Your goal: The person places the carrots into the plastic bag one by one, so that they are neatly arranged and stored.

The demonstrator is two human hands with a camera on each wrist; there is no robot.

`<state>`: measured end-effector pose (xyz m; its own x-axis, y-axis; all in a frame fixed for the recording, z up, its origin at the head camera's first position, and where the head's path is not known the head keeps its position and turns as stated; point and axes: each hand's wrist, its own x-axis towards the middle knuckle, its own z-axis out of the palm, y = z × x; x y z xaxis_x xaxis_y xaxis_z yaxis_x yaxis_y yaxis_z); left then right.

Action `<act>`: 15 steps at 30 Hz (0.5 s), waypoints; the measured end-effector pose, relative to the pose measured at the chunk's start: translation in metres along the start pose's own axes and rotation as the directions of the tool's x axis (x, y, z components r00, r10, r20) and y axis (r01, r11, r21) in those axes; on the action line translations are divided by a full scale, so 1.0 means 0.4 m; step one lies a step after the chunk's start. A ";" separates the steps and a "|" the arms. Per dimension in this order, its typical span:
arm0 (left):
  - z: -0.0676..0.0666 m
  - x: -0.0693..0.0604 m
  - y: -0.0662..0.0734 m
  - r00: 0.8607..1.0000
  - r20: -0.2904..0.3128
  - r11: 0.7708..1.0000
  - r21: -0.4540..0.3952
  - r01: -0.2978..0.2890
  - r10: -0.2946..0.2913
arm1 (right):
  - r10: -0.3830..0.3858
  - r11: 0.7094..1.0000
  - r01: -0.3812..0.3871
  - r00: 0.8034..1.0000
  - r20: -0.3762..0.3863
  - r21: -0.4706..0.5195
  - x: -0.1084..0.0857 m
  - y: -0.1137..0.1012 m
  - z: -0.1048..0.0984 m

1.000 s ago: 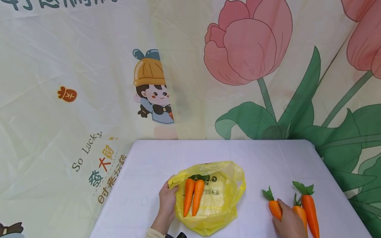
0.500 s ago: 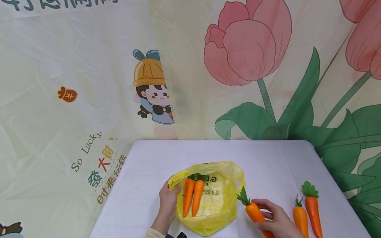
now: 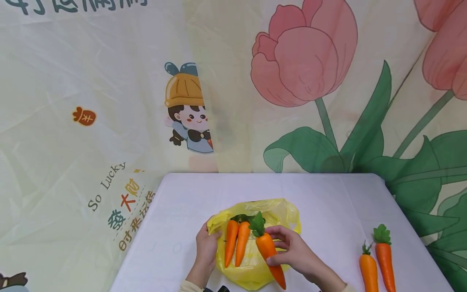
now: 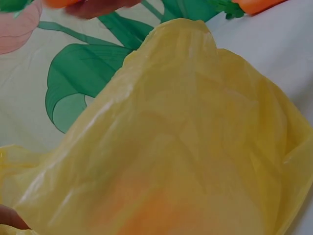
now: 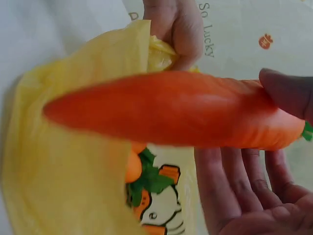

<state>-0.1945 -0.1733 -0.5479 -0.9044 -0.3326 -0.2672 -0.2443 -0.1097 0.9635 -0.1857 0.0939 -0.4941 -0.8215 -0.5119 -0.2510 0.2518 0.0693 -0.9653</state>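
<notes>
A yellow plastic bag (image 3: 270, 207) lies with its mouth spread on the table, two carrots (image 3: 231, 242) inside it. My left hand (image 3: 206, 248) grips the bag's left rim. Over the bag's right part, my right hand (image 3: 292, 251) holds another carrot (image 3: 267, 246) between thumb and fingers, its green top pointing away and its tip toward me. In the right wrist view that carrot (image 5: 171, 110) crosses in front of the bag (image 5: 73, 161), with the thumb on one side and the fingers on the other. The left wrist view mostly shows the bag's outer wall (image 4: 186, 127).
Two more carrots, a shorter one (image 3: 368, 269) and a longer one (image 3: 385, 263), lie at the right of the white table (image 3: 321, 198). A printed cloth (image 3: 226, 134) with tulips and a cartoon figure hangs behind the table.
My right hand has picked up a carrot from the right side of the table and carried it left, over the bag. My left hand has stayed at the bag's rim.
</notes>
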 end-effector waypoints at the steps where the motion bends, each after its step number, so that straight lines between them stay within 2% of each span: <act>1: -0.001 -0.001 -0.001 1.000 0.004 1.000 -0.004 -0.004 0.004 | -0.010 1.000 0.010 1.000 -0.004 -0.009 0.014 -0.007 0.010; 7: -0.005 -0.002 0.002 1.000 0.012 1.000 -0.014 -0.009 0.009 | -0.079 0.997 0.080 0.996 -0.043 0.017 0.100 -0.026 0.058; 11: -0.008 -0.001 0.001 1.000 0.004 1.000 -0.017 0.003 -0.003 | -0.095 0.994 0.100 0.991 -0.095 0.053 0.155 -0.006 0.076; 15: -0.011 0.000 -0.003 1.000 0.001 1.000 -0.026 -0.003 0.003 | -0.083 0.993 0.095 0.982 -0.169 0.068 0.190 0.022 0.088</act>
<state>-0.1928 -0.1772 -0.5490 -0.9057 -0.3315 -0.2642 -0.2325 -0.1325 0.9635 -0.2278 0.0254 -0.5192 -0.9141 -0.3640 -0.1790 0.2066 -0.0382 -0.9777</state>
